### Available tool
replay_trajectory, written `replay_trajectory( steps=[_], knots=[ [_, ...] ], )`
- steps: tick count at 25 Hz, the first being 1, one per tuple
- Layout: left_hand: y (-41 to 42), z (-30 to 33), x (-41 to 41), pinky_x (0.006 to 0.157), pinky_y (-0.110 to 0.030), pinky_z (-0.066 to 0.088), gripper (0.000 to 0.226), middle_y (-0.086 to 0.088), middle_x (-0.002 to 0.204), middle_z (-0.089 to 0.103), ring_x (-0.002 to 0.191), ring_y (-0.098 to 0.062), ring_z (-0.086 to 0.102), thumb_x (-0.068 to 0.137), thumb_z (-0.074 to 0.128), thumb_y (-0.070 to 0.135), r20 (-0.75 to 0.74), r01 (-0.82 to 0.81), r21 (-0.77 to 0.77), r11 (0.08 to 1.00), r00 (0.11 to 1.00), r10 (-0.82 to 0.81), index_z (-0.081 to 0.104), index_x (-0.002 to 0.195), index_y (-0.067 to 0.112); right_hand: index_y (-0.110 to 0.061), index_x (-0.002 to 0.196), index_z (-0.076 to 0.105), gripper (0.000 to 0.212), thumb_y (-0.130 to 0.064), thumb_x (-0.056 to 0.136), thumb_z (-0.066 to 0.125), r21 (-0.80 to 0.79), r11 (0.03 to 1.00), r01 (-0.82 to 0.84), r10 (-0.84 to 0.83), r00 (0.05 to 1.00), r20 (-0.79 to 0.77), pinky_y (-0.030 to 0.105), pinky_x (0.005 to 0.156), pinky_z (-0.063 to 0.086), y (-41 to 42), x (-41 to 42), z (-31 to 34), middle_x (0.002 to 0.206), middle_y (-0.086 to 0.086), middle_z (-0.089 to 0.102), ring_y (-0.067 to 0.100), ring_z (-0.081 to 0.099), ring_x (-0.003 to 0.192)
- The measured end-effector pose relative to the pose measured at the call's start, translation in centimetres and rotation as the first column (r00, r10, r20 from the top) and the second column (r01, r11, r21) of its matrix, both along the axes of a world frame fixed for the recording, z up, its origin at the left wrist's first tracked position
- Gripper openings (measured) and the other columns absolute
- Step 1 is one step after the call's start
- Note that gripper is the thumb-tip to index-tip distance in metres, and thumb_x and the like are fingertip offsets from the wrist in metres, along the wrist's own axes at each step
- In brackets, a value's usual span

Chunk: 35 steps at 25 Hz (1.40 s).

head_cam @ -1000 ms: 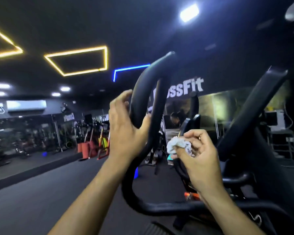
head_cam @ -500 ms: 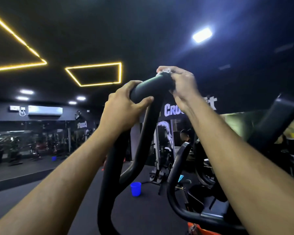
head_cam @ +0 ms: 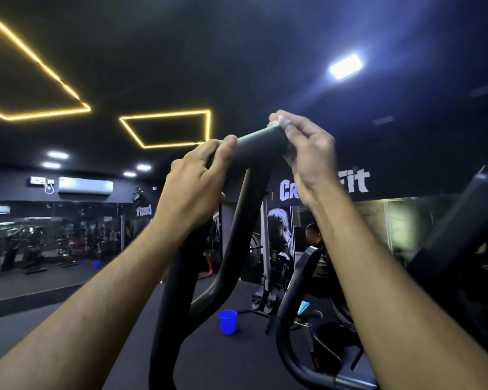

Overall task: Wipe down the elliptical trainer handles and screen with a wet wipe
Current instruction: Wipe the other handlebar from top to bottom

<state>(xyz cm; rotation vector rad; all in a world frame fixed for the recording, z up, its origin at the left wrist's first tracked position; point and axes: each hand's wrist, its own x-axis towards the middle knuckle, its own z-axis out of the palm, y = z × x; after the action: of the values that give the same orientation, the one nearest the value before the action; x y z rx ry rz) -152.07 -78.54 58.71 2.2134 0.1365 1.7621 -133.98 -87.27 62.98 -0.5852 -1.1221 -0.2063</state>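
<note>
The elliptical trainer's black left handle (head_cam: 261, 147) rises in the middle of the view and curves over at its top. My left hand (head_cam: 197, 184) grips the handle just below that top bend, thumb over the bar. My right hand (head_cam: 307, 153) wraps around the handle's top end and holds a white wet wipe (head_cam: 279, 123) against it; only a small edge of the wipe shows between the fingers. A second black handle (head_cam: 468, 215) stands at the right. The screen is not in view.
A blue cup (head_cam: 228, 322) stands on the dark floor beyond the handle. The trainer's lower black bars (head_cam: 290, 299) curve below my right arm. Other gym machines and a mirror wall (head_cam: 54, 243) line the left side. A seated person (head_cam: 313, 237) is far behind.
My right hand rose with the wipe from beside the lower bars to the handle's top end. My left hand slid up the handle. The view tilted upward.
</note>
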Motion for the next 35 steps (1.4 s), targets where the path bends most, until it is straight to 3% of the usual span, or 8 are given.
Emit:
replay_trajectory(
  steps=[3,8,13,19,24,29,33,35],
  knots=[
    [0.0,0.1,0.0,0.063,-0.043,0.059,0.054,-0.012,0.085,0.071,0.054,-0.015,0.069,0.110,0.032,0.056,0.018,0.000,-0.048,0.999,1.000,0.001,0.063,0.092,0.016,-0.011,0.114,0.073,0.024,-0.006,0.102,0.053,-0.094,0.980,-0.178,0.173,0.983,-0.057,0.029,0.083,0.057,0.1,-0.1,-0.3,0.107,0.005,0.076,0.017,0.070,0.102],
    [0.5,0.1,0.2,0.050,-0.022,0.048,0.053,-0.009,0.089,0.072,0.062,-0.020,0.071,0.111,0.029,0.052,0.039,0.001,-0.089,0.996,0.999,0.002,0.067,0.098,0.017,-0.018,0.108,0.075,0.024,-0.002,0.099,0.060,0.078,0.992,0.102,-0.098,0.994,-0.049,0.040,0.100,0.056,-1.0,0.7,-4.3,0.100,0.002,0.077,0.020,0.074,0.100],
    [0.6,0.0,0.3,0.064,-0.044,0.058,0.051,-0.008,0.082,0.072,0.058,-0.017,0.070,0.111,0.030,0.048,0.046,-0.008,-0.063,0.998,0.999,0.011,0.066,0.097,0.015,-0.007,0.112,0.077,0.019,-0.013,0.097,0.067,0.279,0.818,0.503,-0.529,0.848,0.023,0.024,0.094,0.055,0.1,-2.0,-2.4,0.110,0.000,0.077,0.008,0.071,0.107],
    [0.5,-0.2,0.4,0.064,-0.045,0.059,0.051,-0.007,0.077,0.072,0.055,-0.015,0.069,0.112,0.030,0.046,0.065,-0.031,-0.041,0.999,0.997,0.034,0.064,0.093,0.012,-0.014,0.110,0.078,0.016,-0.012,0.096,0.070,0.179,0.865,0.468,-0.451,0.883,-0.128,0.030,0.080,0.061,1.1,-1.9,-6.9,0.102,-0.004,0.077,0.003,0.071,0.090],
    [0.3,-0.3,0.6,0.048,-0.019,0.046,0.045,-0.008,0.080,0.072,0.060,-0.019,0.068,0.113,0.031,0.039,0.067,-0.022,-0.033,0.999,0.997,0.025,0.064,0.088,0.022,-0.006,0.097,0.072,0.006,-0.004,0.092,0.070,0.333,0.701,0.631,-0.664,0.747,-0.018,0.031,0.085,0.058,2.9,-2.5,-7.2,0.099,-0.003,0.066,0.010,0.068,0.096],
    [0.5,-0.3,0.7,0.053,-0.032,0.050,0.045,-0.008,0.079,0.071,0.054,-0.017,0.067,0.113,0.030,0.041,0.069,-0.024,-0.027,0.999,0.997,0.026,0.064,0.092,0.020,-0.014,0.092,0.072,0.007,-0.008,0.091,0.074,0.150,0.819,0.554,-0.569,0.818,0.084,0.017,0.078,0.051,2.6,-1.3,-10.2,0.089,-0.005,0.070,0.005,0.069,0.085],
    [0.5,-0.5,0.7,0.050,-0.028,0.049,0.043,-0.008,0.081,0.072,0.063,-0.024,0.069,0.111,0.030,0.045,0.071,-0.001,-0.042,0.999,0.997,0.004,0.065,0.093,0.028,-0.018,0.096,0.074,0.011,-0.008,0.094,0.071,0.251,0.955,0.160,-0.120,0.979,-0.167,0.027,0.080,0.054,2.3,-1.1,-6.0,0.091,0.001,0.077,0.012,0.072,0.083],
    [0.4,-0.4,0.6,0.051,-0.024,0.047,0.044,-0.006,0.082,0.072,0.062,-0.021,0.069,0.111,0.029,0.047,0.066,-0.019,-0.056,0.998,0.998,0.023,0.066,0.092,0.029,-0.021,0.098,0.073,0.010,-0.012,0.095,0.070,0.269,0.941,0.205,-0.155,0.968,-0.198,0.027,0.076,0.055,3.4,-2.1,-5.7,0.091,-0.001,0.077,0.010,0.071,0.078]
  ],
)
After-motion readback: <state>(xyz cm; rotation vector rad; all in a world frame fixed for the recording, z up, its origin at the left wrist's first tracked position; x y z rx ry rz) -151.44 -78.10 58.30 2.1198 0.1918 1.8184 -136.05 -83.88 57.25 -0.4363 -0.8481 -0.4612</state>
